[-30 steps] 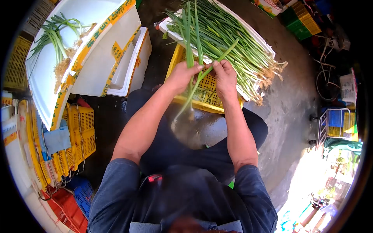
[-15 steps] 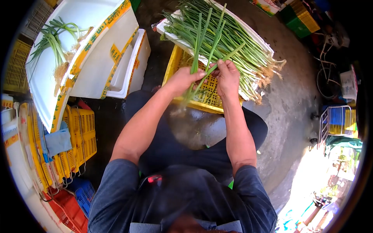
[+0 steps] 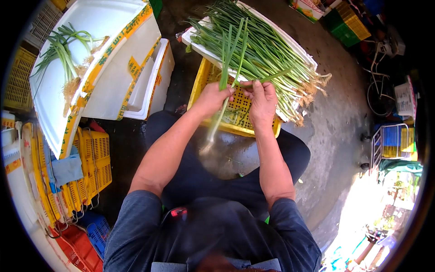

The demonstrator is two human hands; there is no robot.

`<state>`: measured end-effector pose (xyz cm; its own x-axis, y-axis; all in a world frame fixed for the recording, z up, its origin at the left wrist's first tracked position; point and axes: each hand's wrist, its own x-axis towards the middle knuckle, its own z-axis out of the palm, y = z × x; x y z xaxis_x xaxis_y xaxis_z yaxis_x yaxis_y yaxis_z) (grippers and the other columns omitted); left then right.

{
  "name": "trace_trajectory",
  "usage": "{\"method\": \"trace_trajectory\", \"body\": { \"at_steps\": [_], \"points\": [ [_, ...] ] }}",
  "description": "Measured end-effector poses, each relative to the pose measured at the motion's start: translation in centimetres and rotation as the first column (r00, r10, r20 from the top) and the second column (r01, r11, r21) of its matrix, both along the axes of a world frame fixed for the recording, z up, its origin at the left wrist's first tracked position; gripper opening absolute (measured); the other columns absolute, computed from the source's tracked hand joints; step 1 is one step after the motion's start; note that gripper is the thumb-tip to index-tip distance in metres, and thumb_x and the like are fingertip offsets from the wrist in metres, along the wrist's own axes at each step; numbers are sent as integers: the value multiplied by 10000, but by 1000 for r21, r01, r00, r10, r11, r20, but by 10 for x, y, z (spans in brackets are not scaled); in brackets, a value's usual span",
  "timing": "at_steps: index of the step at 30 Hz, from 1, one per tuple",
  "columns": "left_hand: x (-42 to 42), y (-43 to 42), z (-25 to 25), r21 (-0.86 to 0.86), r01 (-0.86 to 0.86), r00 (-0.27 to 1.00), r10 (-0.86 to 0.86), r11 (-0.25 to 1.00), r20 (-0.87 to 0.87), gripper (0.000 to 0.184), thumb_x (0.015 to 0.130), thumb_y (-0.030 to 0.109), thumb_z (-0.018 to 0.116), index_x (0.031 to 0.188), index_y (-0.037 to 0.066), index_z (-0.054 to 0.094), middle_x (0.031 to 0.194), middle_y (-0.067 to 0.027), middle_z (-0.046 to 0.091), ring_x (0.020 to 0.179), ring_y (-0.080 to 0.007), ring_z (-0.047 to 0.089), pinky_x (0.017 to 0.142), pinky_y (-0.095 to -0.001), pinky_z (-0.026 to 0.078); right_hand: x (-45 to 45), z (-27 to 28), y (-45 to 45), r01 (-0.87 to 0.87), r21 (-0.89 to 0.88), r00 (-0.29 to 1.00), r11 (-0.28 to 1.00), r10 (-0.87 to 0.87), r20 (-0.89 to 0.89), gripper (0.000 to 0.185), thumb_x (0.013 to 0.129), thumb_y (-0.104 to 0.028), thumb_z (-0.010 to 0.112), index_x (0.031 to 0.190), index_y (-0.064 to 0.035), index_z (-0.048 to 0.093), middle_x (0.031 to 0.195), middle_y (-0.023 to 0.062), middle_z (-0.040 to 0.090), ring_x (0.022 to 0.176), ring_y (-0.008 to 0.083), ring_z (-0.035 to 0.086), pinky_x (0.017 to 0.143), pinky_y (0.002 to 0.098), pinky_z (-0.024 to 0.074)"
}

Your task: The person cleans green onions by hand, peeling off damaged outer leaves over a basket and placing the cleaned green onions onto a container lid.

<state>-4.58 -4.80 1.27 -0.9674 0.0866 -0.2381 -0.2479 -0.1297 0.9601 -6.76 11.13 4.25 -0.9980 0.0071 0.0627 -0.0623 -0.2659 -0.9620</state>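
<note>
My left hand (image 3: 211, 100) is closed around a green onion (image 3: 215, 126), its white root end hanging down toward me and its long leaves pointing away. One leaf (image 3: 277, 75) bends off to the right, pinched between the thumb and fingers of my right hand (image 3: 263, 102). Both hands are over a yellow plastic crate (image 3: 196, 85) with some green scraps inside. Just beyond it, a large pile of green onions (image 3: 260, 47) lies on a white foam lid (image 3: 198, 44), roots toward the right.
On the left, a few more green onions (image 3: 66, 52) rest on a tilted white foam board (image 3: 97, 16) above foam boxes (image 3: 156, 77). Stacked yellow crates (image 3: 97, 156) stand nearer me on the left. Wet concrete floor (image 3: 337, 118) extends right toward a metal cart (image 3: 378, 145).
My right hand has moved slightly down, with the pinched leaf now bent more sideways to the right. The onion's root end hangs clearer below my left hand.
</note>
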Motion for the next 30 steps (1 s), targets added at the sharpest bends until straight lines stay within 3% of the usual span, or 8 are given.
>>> {"method": "trace_trajectory", "body": {
  "at_steps": [1, 4, 13, 17, 19, 23, 26, 30],
  "points": [
    [0, -1, 1, -4, 5, 1000, -5, 1000, -3, 234, 957, 231, 621, 868, 17, 655, 718, -16, 619, 614, -117, 554, 558, -301, 443, 3, -7, 2, -12, 30, 1000, 999, 12, -14, 114, 1030, -131, 548, 991, -23, 553, 942, 123, 706, 872, 182, 676, 741, 290, 539],
    [-2, 0, -7, -122, -13, 998, 6, 992, -55, 250, 954, 226, 620, 867, -5, 656, 716, -46, 643, 631, -145, 580, 599, -320, 464, 13, -14, 3, -29, 103, 997, 994, 35, -62, 131, 1030, -135, 553, 987, -11, 561, 945, 124, 709, 838, 162, 659, 746, 280, 536],
    [-5, 4, -25, -198, -36, 985, 2, 980, -170, 295, 951, 233, 600, 843, -31, 676, 731, -113, 669, 686, -200, 643, 663, -360, 491, 27, -17, 2, -15, 86, 998, 996, 20, -52, 148, 1034, -146, 550, 969, -13, 559, 920, 109, 706, 829, 171, 673, 743, 275, 534],
    [-4, 2, -21, -186, -82, 990, 58, 979, -130, 287, 941, 236, 614, 848, -28, 674, 726, -118, 664, 683, -203, 637, 665, -358, 492, 33, -11, -1, -43, 106, 999, 993, 46, -28, 136, 1029, -134, 554, 947, -25, 553, 891, 102, 698, 831, 188, 683, 730, 305, 551],
    [-6, 0, -23, -188, -76, 989, 50, 979, -142, 272, 936, 227, 623, 858, -29, 671, 730, -107, 667, 669, -198, 629, 655, -355, 491, 29, -13, 3, -19, -20, 999, 1000, 19, 39, 136, 1029, -137, 550, 944, -32, 550, 862, 96, 685, 829, 202, 687, 719, 322, 559],
    [0, 0, -8, -76, -25, 999, 22, 997, -38, 216, 935, 186, 623, 915, -23, 671, 756, -72, 668, 668, -167, 620, 641, -335, 488, 6, 1, 22, 1, -360, 987, 933, 56, 149, 140, 1028, -152, 547, 926, -56, 549, 835, 56, 663, 778, 166, 656, 718, 287, 516],
    [-5, 1, -6, 18, -45, 998, 45, 999, -46, 169, 940, 159, 623, 960, -1, 671, 781, -36, 652, 680, -127, 597, 635, -296, 469, 2, -10, 23, -16, -289, 987, 957, 61, 148, 146, 1031, -171, 549, 951, -49, 546, 817, 88, 651, 806, 232, 685, 705, 349, 562],
    [-5, -4, -6, 171, -61, 998, 63, 983, -11, 142, 945, 140, 633, 1025, 28, 667, 804, 1, 622, 702, -85, 562, 659, -244, 450, 21, 0, 6, 9, -247, 993, 969, 21, 117, 140, 1027, -174, 559, 950, -57, 548, 808, 76, 643, 795, 228, 682, 703, 339, 548]
  ]
}}
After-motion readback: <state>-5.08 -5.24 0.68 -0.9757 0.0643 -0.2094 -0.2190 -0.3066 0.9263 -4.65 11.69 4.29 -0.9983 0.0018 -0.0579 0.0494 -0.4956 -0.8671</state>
